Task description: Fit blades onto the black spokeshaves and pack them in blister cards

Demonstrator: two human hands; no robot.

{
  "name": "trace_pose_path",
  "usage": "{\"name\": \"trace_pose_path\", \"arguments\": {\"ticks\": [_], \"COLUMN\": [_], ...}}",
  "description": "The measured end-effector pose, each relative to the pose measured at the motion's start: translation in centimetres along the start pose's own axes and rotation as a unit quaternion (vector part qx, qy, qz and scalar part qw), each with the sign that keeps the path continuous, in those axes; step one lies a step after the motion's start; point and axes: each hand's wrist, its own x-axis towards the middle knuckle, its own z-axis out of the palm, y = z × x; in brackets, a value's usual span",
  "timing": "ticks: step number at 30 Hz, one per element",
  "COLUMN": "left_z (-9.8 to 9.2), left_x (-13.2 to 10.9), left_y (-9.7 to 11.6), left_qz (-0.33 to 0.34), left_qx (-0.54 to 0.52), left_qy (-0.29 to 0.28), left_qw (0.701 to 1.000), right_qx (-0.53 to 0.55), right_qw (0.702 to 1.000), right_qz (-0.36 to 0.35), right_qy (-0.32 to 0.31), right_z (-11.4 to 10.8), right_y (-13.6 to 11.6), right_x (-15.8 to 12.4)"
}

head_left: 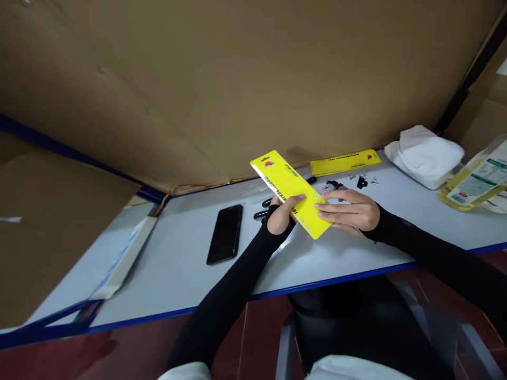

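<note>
A yellow printed packaging card (291, 192) with a hanging slot at its far end is held slanted above the table. My left hand (283, 215) grips it from below, thumb pressed on its face. Along the card's right edge, the fingers of my right hand (352, 211) lie on top, holding its near end. Beneath and behind the card, several black handles (260, 215) lie partly hidden. Small black metal parts (362, 182) and silver wing screws (374, 181) rest beyond my right hand.
More yellow cards (344, 162) lie at the table's back edge. A black phone (225, 234) is left of my hands. On the right are a white cloth bundle (423, 155) and a bottle of yellow liquid (477, 177). A cardboard wall (245, 84) rises behind the table (166, 274).
</note>
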Motion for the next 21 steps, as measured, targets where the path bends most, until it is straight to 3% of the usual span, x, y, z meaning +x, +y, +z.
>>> {"name": "trace_pose_path", "arguments": {"ticks": [10, 13, 17, 21], "left_z": [-0.2, -0.3, -1.5, -4.7], "left_x": [-0.2, 0.6, 2.7, 5.8], "left_y": [0.4, 0.3, 1.0, 3.4], "left_qz": [-0.001, 0.005, -0.006, 0.036], "left_qx": [-0.005, -0.025, -0.043, -0.089], "left_qy": [-0.012, -0.005, 0.027, 0.086], "left_qw": [1.0, 1.0, 0.999, 0.992], "right_qx": [-0.052, -0.044, -0.04, -0.048], "right_qw": [0.996, 0.994, 0.995, 0.988], "right_qz": [-0.053, -0.043, 0.013, 0.114], "right_qy": [0.044, 0.087, 0.085, 0.088], "right_z": [0.3, 0.7, -0.1, -1.4], "right_y": [0.0, 0.3, 0.2, -0.2], "right_x": [0.4, 0.3, 0.5, 1.2]}}
